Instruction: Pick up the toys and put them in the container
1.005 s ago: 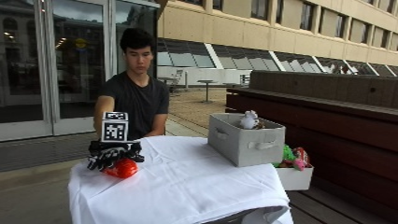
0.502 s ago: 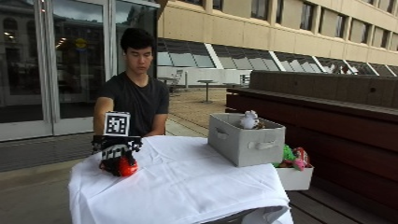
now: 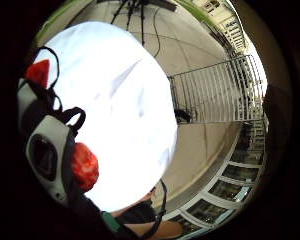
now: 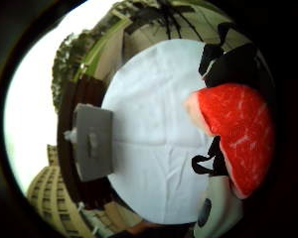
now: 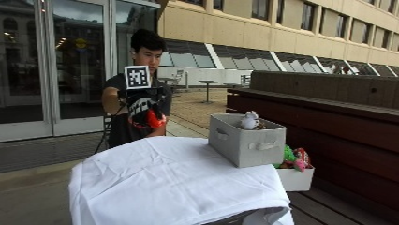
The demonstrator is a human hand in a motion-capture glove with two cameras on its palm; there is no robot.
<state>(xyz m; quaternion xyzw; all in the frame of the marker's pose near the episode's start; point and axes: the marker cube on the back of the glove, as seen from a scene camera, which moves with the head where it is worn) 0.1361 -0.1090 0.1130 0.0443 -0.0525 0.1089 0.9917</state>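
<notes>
Gripping a red toy (image 5: 152, 119), the right hand (image 5: 142, 107) hangs above the surface's (image 5: 168, 183) far edge; container (image 5: 246, 140) holds one toy (image 5: 250, 120), transfer pending.

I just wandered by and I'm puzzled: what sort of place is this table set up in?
Most likely an outdoor terrace or courtyard beside a large building: paved ground, glass doors behind the person, a long wooden bench, and a small café-style table farther back.

A white cloth (image 5: 168, 183) drapes the surface (image 5: 124, 206); a grey fabric container (image 5: 246, 140) stands at its far right corner.
</notes>
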